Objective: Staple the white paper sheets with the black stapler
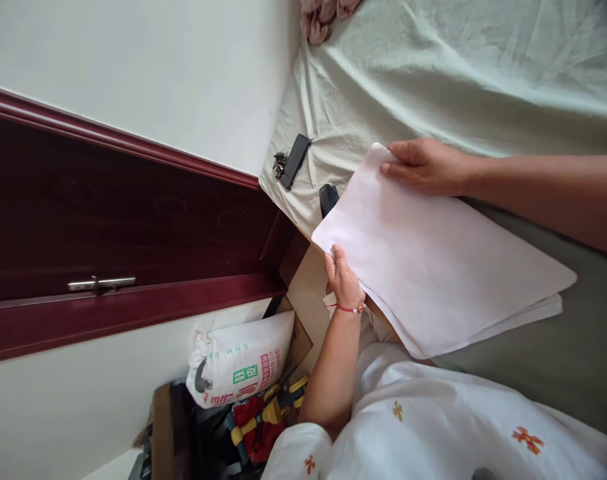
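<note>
A few white sheets of paper (433, 267) lie in a loose stack between my hands, tilted over the pale green cloth. My left hand (344, 283), with a red bracelet at the wrist, is closed on the left edge of the sheets, thumb on top and fingers partly hidden beneath. At the far corner, my right hand (428, 167) pinches the upper edge between thumb and fingers. The sheets' lower right edges are slightly fanned apart. Just past the paper's left corner sits a black object (328, 198), partly covered, perhaps a stapler.
Pale green cloth (408, 87) covers the surface. Near its left corner rests a flat black object (296, 160) beside small metal pieces (280, 162). Pinkish fabric (323, 20) lies at the back. A dark red door (123, 207), a white sack (248, 360) and yellow-and-blue items (258, 423) are at left.
</note>
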Demonstrator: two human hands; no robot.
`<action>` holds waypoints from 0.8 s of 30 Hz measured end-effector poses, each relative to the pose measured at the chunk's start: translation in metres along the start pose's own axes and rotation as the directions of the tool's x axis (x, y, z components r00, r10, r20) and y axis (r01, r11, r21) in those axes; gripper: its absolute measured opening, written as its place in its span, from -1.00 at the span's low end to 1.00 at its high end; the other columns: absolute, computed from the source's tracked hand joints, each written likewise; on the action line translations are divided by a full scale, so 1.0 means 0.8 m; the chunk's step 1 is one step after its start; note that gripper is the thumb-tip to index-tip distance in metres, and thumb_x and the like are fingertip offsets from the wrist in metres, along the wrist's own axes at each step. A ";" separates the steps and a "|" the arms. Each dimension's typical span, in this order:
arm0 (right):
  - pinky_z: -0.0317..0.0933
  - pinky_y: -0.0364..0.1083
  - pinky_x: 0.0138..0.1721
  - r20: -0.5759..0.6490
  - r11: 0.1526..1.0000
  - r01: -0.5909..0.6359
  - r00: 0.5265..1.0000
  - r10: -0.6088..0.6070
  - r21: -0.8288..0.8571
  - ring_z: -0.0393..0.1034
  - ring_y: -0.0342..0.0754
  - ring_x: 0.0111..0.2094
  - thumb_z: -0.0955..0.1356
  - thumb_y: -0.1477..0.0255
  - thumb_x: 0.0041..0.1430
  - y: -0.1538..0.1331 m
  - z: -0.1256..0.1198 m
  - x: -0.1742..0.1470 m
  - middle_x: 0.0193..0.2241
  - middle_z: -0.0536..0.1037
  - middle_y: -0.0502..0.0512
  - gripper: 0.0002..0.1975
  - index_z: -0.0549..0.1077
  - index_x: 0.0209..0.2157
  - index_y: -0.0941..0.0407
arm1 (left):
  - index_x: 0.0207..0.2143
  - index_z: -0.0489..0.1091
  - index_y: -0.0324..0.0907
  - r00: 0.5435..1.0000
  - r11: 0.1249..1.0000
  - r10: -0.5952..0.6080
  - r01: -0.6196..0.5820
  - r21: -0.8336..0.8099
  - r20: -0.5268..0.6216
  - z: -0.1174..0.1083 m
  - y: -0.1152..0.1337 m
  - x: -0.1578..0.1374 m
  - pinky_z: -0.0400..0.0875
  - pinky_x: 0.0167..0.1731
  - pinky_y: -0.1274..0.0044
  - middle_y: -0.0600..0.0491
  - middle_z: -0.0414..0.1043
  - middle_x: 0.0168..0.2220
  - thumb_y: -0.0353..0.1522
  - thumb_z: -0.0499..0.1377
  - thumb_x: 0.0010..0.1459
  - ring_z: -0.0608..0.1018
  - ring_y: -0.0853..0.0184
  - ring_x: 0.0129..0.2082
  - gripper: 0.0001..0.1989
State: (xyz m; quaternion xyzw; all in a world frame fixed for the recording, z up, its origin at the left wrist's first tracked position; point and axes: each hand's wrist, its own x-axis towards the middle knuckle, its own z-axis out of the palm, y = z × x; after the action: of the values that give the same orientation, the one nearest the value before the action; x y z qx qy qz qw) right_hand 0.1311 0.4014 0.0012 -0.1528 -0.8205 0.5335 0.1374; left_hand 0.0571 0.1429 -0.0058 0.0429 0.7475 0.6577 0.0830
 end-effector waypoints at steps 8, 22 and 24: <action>0.01 0.02 -0.25 0.050 0.999 0.035 0.998 -0.036 0.023 0.08 -0.07 -0.39 0.31 -0.06 0.28 0.006 -0.002 0.004 -0.53 0.20 0.06 -0.48 0.17 -0.45 0.08 | 0.16 0.48 -0.07 0.977 0.990 0.134 -0.126 -0.058 0.164 -0.009 0.030 0.015 0.52 0.16 0.35 -0.11 0.60 0.12 0.07 0.37 0.11 0.60 0.11 0.17 -0.33; 0.01 0.00 -0.27 0.085 0.999 0.047 0.995 -0.046 -0.006 0.05 -0.13 -0.45 0.28 0.10 0.39 0.003 -0.001 0.004 -0.54 0.23 0.03 -0.55 0.18 -0.47 0.11 | -0.16 0.65 -0.15 0.954 0.966 0.242 -0.254 0.048 0.175 -0.026 0.033 0.038 0.51 0.03 0.43 -0.02 0.66 -0.14 -0.01 0.38 0.16 0.65 0.25 -0.10 -0.59; 0.00 0.00 -0.24 0.080 0.999 0.038 0.996 -0.036 -0.031 0.04 -0.12 -0.44 0.25 0.16 0.41 0.002 -0.001 0.004 -0.53 0.22 0.03 -0.58 0.17 -0.46 0.11 | -0.14 0.65 -0.14 0.947 0.960 0.245 -0.266 0.081 0.206 -0.030 0.028 0.040 0.51 0.05 0.44 -0.02 0.67 -0.12 -0.02 0.38 0.18 0.65 0.25 -0.08 -0.60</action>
State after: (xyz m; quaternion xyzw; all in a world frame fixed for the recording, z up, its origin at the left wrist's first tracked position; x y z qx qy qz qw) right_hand 0.1284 0.4040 0.0005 -0.1184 -0.8366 0.5230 0.1120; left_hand 0.0204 0.1284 0.0174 0.2078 0.7583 0.6143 0.0668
